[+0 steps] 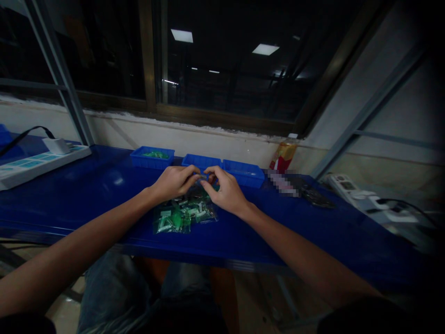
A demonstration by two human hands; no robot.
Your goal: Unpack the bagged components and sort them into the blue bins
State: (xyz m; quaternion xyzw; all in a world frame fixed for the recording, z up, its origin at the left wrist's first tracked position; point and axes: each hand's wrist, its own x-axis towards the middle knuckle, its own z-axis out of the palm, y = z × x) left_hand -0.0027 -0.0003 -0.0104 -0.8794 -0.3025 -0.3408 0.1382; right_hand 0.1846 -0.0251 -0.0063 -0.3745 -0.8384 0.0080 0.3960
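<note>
My left hand [176, 182] and my right hand [227, 191] meet above the blue table, fingertips almost together. The fingers of both are closed in a pinch around something small between them, too dim and blurred to name. Just below the hands lies a pile of small clear plastic bags [173, 220] with green and silvery-white parts inside. The top of this pile is partly hidden by my hands.
Behind my hands stand a blue tray [153, 162] with green pieces in it and two more blue trays [243, 173]. A white power strip [41, 162] lies left on the blue table [114, 195]. To the right are a red-and-yellow packet [283, 157] and a dark bag [317, 196].
</note>
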